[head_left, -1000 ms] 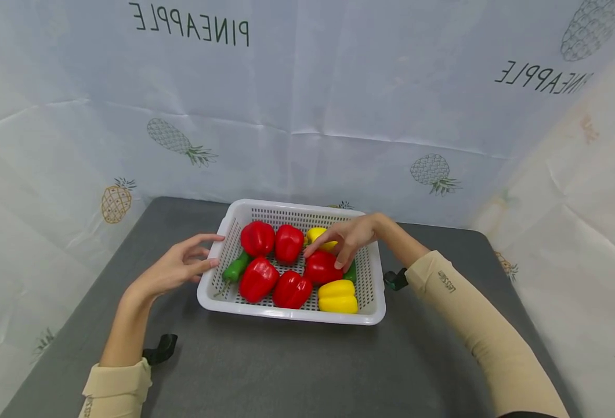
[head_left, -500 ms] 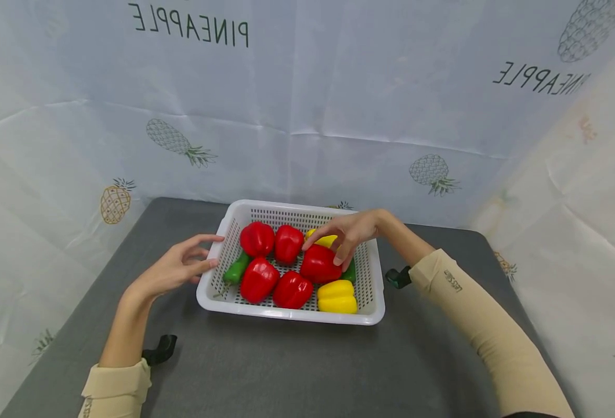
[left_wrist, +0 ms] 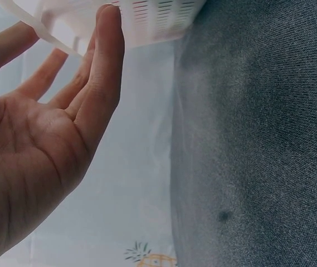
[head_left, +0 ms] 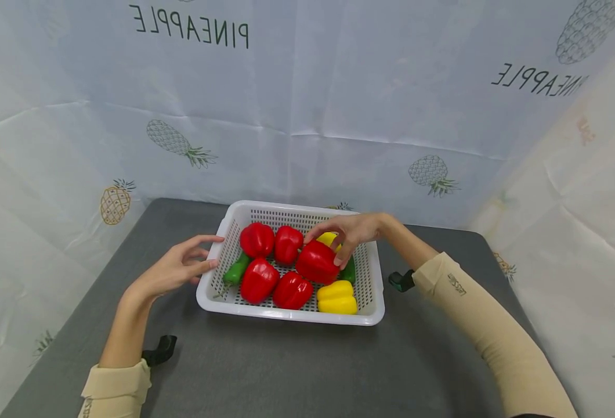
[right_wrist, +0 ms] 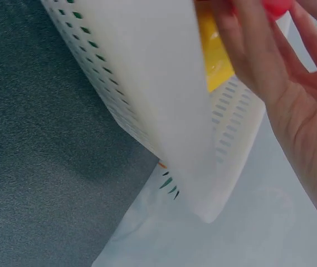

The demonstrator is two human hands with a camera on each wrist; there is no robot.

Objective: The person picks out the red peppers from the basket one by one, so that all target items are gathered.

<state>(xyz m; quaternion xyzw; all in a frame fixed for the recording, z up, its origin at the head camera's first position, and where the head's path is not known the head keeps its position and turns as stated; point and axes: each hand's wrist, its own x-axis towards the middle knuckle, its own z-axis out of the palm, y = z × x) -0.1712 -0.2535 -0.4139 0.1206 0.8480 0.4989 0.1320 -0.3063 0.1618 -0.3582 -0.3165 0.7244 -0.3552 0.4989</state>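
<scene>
My right hand (head_left: pixel 351 232) grips a red bell pepper (head_left: pixel 317 262) between thumb and fingers, inside the right half of a white plastic basket (head_left: pixel 292 313). In the right wrist view the fingers reach over the basket wall (right_wrist: pixel 152 72), with a bit of red by them. My left hand (head_left: pixel 174 267) rests its fingertips on the basket's left rim, its fingers extended; the left wrist view shows its palm and fingers (left_wrist: pixel 105 61) at the wall. Beneath the right hand lies a yellow pepper (head_left: pixel 328 239), partly hidden.
Several other red bell peppers (head_left: pixel 259 281) fill the basket's left and middle. A yellow bell pepper (head_left: pixel 337 297) sits at its front right. Green peppers (head_left: pixel 237 269) lie at both sides. The basket stands on a dark grey table (head_left: pixel 266 371) before a pineapple-print cloth (head_left: pixel 307 168).
The right hand has shifted the red bell pepper slightly left and up, tilting it and baring more of the green pepper beside it. My left hand has stayed in place.
</scene>
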